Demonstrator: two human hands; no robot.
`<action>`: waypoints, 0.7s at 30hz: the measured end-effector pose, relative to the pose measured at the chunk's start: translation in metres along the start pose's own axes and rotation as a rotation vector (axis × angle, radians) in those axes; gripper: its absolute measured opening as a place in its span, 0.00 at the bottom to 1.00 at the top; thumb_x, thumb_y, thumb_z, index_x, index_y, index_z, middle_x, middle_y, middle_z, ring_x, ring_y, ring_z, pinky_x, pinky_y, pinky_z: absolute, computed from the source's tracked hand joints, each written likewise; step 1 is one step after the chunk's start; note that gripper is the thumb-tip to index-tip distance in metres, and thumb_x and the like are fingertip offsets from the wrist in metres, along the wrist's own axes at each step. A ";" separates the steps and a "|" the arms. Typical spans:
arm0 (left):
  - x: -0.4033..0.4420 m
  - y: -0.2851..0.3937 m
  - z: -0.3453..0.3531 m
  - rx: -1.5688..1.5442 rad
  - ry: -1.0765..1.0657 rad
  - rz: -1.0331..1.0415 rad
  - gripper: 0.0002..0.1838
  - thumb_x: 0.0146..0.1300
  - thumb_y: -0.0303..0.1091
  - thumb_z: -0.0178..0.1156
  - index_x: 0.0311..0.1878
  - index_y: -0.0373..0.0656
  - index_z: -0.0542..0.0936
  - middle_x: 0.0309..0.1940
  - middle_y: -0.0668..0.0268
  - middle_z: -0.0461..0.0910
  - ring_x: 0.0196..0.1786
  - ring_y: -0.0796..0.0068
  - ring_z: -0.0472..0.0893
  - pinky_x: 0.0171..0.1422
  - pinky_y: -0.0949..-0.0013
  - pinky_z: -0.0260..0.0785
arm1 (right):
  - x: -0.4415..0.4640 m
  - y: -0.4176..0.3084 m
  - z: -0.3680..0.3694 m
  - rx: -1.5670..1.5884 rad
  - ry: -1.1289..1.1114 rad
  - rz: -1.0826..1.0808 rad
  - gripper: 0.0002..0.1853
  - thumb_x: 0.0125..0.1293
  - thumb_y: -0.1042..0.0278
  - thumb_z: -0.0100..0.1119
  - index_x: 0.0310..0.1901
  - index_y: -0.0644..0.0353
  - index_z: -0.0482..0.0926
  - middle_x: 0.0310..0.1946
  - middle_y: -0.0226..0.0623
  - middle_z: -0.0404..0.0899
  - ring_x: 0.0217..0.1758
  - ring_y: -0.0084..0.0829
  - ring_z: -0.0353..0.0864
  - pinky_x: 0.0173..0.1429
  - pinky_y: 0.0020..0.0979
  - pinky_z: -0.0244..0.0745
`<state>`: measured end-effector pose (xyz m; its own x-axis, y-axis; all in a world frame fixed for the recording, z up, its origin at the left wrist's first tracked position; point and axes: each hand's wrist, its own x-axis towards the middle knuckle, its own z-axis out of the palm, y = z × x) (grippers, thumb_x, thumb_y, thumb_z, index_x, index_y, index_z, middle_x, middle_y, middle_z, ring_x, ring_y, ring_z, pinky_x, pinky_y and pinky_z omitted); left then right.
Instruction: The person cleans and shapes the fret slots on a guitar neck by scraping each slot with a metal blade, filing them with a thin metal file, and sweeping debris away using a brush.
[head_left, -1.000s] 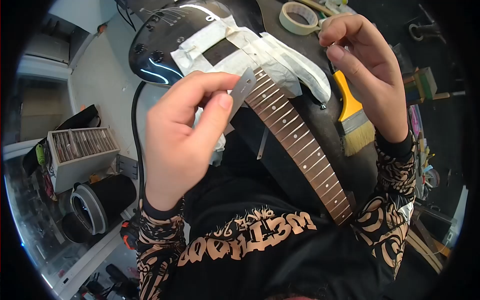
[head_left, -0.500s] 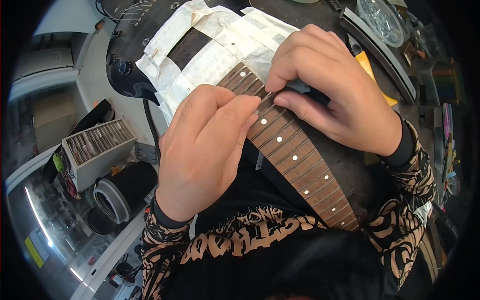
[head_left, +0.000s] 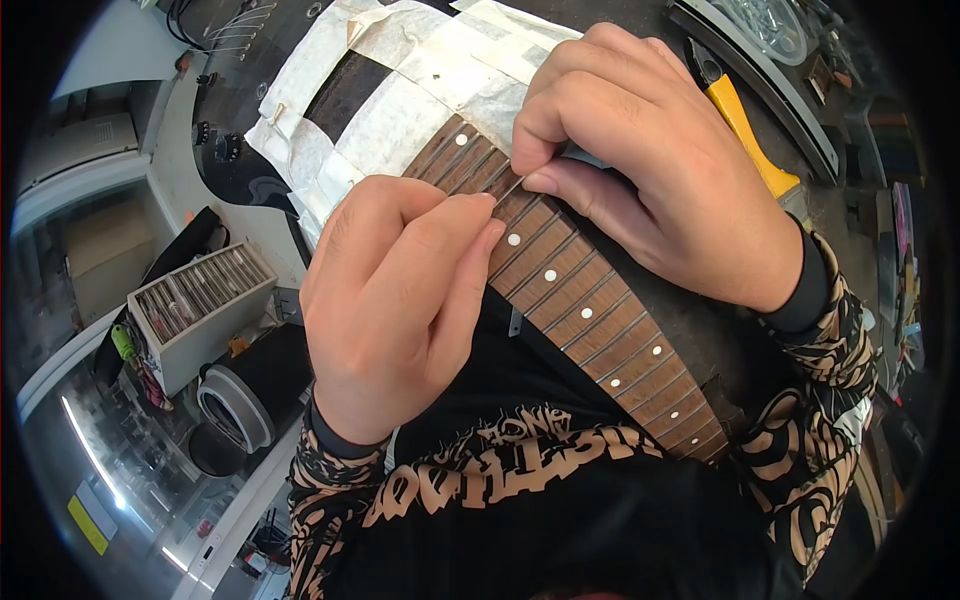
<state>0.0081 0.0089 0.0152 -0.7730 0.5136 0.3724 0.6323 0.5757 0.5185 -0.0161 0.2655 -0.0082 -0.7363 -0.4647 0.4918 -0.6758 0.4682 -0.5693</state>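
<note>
A dark guitar body, partly covered with whitish masking tape, lies at the top. Its brown fretboard with white dots runs down to the lower right. My left hand is closed at the fretboard's left edge, fingertips pinched; what they hold, if anything, is hidden. On the other side, my right hand has thumb and index finger pinched together over a fret near the body end. Anything between those fingertips is too small to name. The metal plate seen before does not show in either hand.
Under my right arm's far side lies a yellow-handled brush, next to a long grey metal bar. A box of upright packets and a black cylindrical container stand at the left. Clear plastic packaging is at the top right.
Both hands have come together over the fretboard from farther apart. The metal plate has gone from sight in my left hand. The view has moved closer to the fretboard.
</note>
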 end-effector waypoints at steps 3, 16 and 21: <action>-0.002 0.000 -0.001 -0.018 0.009 -0.002 0.14 0.65 0.17 0.82 0.53 0.35 0.93 0.40 0.59 0.86 0.40 0.58 0.87 0.45 0.60 0.80 | 0.000 -0.004 0.000 -0.031 -0.004 -0.003 0.13 0.68 0.75 0.80 0.48 0.52 0.84 0.48 0.29 0.85 0.54 0.40 0.82 0.61 0.41 0.71; 0.001 0.003 0.003 -0.005 0.074 0.049 0.16 0.58 0.14 0.81 0.50 0.32 0.94 0.38 0.59 0.83 0.38 0.59 0.85 0.42 0.61 0.78 | 0.002 -0.005 0.005 -0.153 0.047 -0.060 0.19 0.60 0.76 0.83 0.48 0.52 0.83 0.46 0.29 0.85 0.53 0.41 0.83 0.57 0.41 0.74; 0.003 0.003 0.003 -0.037 0.053 0.065 0.15 0.58 0.13 0.80 0.49 0.31 0.93 0.38 0.58 0.84 0.38 0.58 0.86 0.42 0.61 0.79 | -0.002 -0.006 0.002 -0.149 0.025 -0.054 0.18 0.60 0.77 0.82 0.48 0.53 0.83 0.45 0.30 0.85 0.51 0.42 0.84 0.57 0.41 0.74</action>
<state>0.0079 0.0142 0.0161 -0.7328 0.5138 0.4460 0.6795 0.5179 0.5197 -0.0108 0.2621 -0.0068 -0.6985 -0.4743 0.5359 -0.7104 0.5501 -0.4390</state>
